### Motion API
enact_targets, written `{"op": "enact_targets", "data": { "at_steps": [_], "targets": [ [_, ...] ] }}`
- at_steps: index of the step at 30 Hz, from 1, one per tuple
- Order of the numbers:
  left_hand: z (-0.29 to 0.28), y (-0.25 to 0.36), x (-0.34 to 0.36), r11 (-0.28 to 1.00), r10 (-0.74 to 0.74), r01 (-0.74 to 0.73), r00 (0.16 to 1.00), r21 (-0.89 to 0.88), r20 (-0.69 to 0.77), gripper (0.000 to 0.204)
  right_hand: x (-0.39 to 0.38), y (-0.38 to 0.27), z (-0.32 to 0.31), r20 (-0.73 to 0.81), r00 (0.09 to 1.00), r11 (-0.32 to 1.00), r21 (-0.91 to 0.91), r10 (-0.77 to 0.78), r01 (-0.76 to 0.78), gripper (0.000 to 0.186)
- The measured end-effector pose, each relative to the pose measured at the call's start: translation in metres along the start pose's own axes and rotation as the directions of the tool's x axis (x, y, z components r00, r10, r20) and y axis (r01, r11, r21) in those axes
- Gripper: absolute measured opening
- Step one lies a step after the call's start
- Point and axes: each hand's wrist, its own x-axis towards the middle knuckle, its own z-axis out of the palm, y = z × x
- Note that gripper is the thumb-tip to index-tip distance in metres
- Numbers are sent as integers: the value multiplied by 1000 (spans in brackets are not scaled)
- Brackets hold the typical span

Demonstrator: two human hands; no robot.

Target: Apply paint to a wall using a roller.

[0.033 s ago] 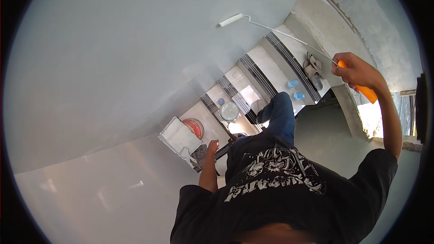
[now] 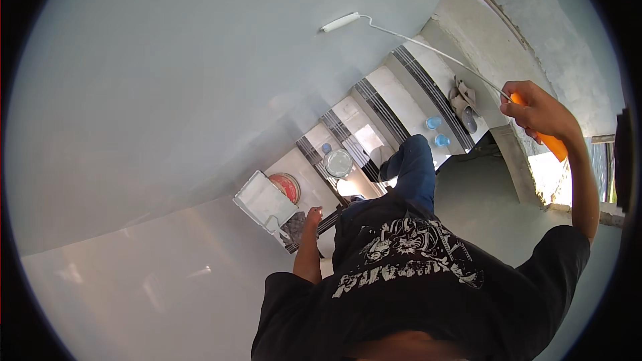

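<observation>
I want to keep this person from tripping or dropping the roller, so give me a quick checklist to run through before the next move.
1. Roller gripped: ok; the right hand is closed around the orange handle.
2. Roller sleeve touching the grey wall: cannot tell; it lies over the wall in view, but contact is unclear.
3. Left hand empty: cannot tell; its fingers are curled and small in view.
4. Steps clear: not ok; two blue cups and a round bucket stand near the leg.
5. Both feet planted: cannot tell; they are not fully visible.
</observation>
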Motion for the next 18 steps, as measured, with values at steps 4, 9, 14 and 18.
{"op": "enact_targets", "data": {
  "at_steps": [4,9,14,18],
  "targets": [
    [0,1,-18,969,-181,185,983,161,-39,45,-27,-7,-8,-51,998,999,33,39,-38,15],
    [15,33,-44,983,-162,165,986,81,-35,39,38,-13,44,102,995,1000,-10,-21,22,18],
    [21,39,-27,989,-60,45,993,-138,-105,35,90,-10,84,158,986,999,3,-50,50,29],
    [21,61,-27,968,-84,56,991,-243,-105,37,26,-28,47,88,996,1000,17,-20,18,22]
  ]
}}
